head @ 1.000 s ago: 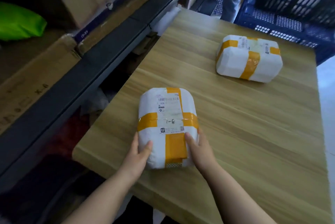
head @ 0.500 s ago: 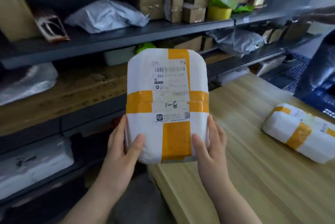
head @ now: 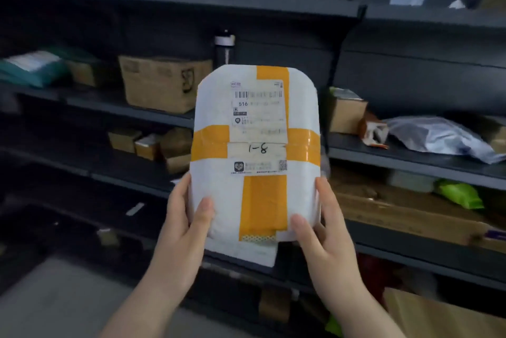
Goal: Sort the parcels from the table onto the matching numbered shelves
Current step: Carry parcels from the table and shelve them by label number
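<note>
- White parcel (head: 256,146) has swung round to face the dark shelves (head: 410,157), upright in mid-air.
- Left hand (head: 182,231) and right hand (head: 325,239) grasp its lower corners, fingers curled behind.
- Label reads "516"; handwritten "1-8".

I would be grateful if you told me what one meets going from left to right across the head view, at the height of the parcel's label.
Teal package → large cardboard box → white parcel marked 1-8 → small cardboard box → grey plastic bag.
</note>
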Demonstrator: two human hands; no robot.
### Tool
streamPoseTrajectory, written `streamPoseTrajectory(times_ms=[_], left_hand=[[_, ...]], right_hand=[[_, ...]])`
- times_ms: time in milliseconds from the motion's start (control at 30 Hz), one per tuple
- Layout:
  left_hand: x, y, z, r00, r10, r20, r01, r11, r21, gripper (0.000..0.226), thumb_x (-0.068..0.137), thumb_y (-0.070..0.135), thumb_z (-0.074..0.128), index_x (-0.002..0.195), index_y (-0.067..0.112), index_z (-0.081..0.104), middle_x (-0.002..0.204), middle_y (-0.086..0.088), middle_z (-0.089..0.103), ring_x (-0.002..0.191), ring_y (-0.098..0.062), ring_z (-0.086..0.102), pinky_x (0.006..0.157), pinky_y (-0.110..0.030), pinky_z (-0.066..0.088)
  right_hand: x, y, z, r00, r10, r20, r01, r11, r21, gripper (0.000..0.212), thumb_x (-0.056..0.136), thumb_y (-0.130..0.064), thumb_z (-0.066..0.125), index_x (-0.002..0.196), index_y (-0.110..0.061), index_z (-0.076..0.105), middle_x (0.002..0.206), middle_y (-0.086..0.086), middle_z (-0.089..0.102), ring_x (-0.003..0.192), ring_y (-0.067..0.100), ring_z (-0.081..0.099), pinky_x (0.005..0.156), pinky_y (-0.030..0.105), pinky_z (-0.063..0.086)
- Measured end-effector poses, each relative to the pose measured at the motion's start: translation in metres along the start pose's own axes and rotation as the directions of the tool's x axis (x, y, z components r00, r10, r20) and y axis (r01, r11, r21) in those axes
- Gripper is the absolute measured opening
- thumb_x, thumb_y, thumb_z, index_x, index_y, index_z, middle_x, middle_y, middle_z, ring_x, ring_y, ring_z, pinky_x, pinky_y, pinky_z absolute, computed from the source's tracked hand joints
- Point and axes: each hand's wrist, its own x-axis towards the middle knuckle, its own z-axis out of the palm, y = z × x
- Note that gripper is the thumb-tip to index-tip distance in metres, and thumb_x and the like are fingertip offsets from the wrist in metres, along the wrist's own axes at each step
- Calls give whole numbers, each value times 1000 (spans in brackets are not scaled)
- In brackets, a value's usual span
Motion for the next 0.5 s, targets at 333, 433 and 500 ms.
streamPoseTrajectory(times_ms=[333,433,500], left_hand=[[-20,-2,-287,888,41,-457,134,930,342,83,75,64,39,149,34,18,144,20,20,101,40,17,86,5,16],[-41,-8,-348,814,28,-580,220,909,353,82,77,61,40,150,32,17,147,17,19,118,17,23,102,-13,17],[-55,-16,-381,763,31,-646,268,894,359,81,78,62,41,150,31,18,148,15,21,120,13,23,103,-17,18]], right_hand=[[-8,-72,301,909,-34,415,-58,976,208,68,78,-64,53,139,-43,32,141,-28,36,132,1,36,111,40,33],[-27,-88,369,849,-59,525,-57,978,202,76,79,-63,50,146,-36,27,151,-16,29,137,4,30,113,41,30],[-38,-95,407,797,-84,597,-41,980,194,78,80,-66,50,147,-36,24,153,-17,25,139,4,26,114,42,28]])
